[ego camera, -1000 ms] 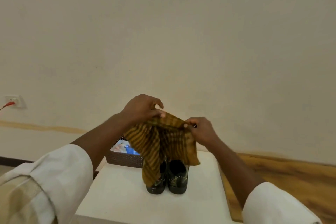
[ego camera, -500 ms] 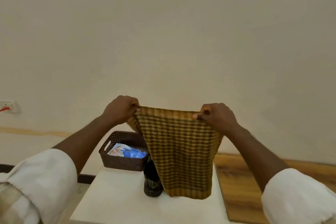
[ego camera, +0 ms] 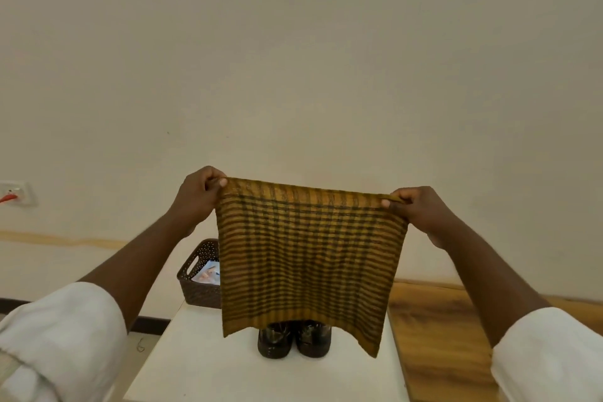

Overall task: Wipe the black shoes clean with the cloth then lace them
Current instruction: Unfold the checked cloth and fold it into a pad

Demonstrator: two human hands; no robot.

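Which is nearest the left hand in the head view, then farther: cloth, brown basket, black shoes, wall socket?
1. cloth: its top corner pinched in the left hand.
2. brown basket: below, on the table.
3. black shoes and wall socket, far left: too close to call.

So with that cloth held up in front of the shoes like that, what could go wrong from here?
The spread cloth hides most of the black shoes, so lowering it blind might knock them over. The left hand and right hand only pinch its top corners; a slip would drop it. The brown basket sits close behind and could get snagged.
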